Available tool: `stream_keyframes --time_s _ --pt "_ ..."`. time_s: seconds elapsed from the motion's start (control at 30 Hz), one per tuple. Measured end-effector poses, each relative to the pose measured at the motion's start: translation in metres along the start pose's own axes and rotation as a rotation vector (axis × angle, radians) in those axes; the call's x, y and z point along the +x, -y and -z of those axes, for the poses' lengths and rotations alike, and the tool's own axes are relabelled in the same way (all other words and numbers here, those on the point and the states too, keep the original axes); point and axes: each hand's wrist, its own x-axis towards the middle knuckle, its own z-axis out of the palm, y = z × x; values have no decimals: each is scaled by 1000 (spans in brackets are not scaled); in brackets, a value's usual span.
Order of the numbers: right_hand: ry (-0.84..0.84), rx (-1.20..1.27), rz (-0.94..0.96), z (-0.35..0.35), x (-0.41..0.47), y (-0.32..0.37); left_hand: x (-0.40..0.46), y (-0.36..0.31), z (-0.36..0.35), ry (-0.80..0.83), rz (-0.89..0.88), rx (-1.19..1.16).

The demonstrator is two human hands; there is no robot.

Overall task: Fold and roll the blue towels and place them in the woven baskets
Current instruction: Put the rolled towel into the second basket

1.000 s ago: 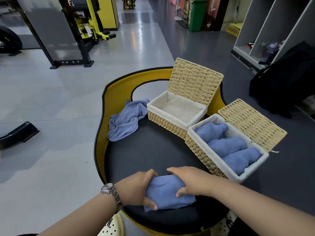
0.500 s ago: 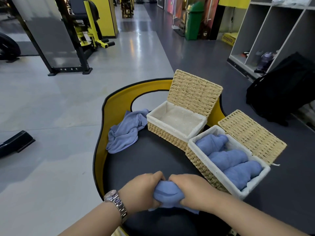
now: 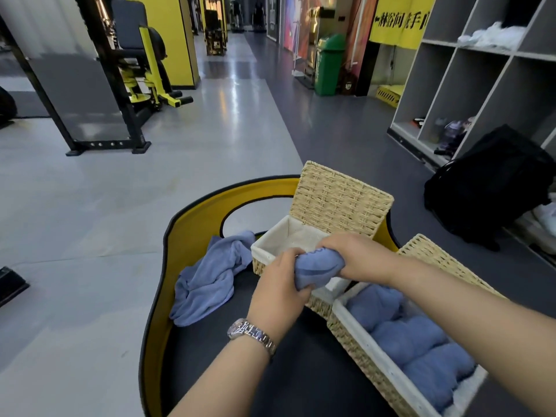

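Note:
A rolled blue towel (image 3: 317,267) is held between both hands, lifted over the near edge of the far woven basket (image 3: 282,236). My left hand (image 3: 278,291) grips its left end and my right hand (image 3: 358,255) its right end. That basket has a white liner, an upright lid, and no towel showing inside. The near woven basket (image 3: 361,356) at the right holds three rolled blue towels (image 3: 406,335). A crumpled blue towel (image 3: 210,275) lies loose at the left of the black pad.
The baskets stand on a black padded seat (image 3: 228,356) with a yellow rim (image 3: 180,233). A black bag (image 3: 487,188) and grey shelves (image 3: 469,85) are to the right. Gym machines (image 3: 126,79) stand far left on the grey floor.
The towel went from lying flat under my hands on the pad to a tight roll, and both hands have lifted it forward to the far basket.

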Motion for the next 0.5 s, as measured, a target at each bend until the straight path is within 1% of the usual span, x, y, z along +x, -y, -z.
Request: stream_keyframes --time_s 0.1,0.2,0.3,0.4,0.5 --pt "-19 -16 -24 2 26 -23 31 0 -11 -30 8 19" --pt "10 -31 -40 2 52 -48 62 4 -26 -27 29 61" --pt "120 -93 -56 -6 68 -69 85 10 -50 56 87 146" --pt "208 -198 9 -18 76 -81 94 15 -69 182 117 274" --pt "298 -271 62 -29 79 -78 94 19 -77 289 113 420"
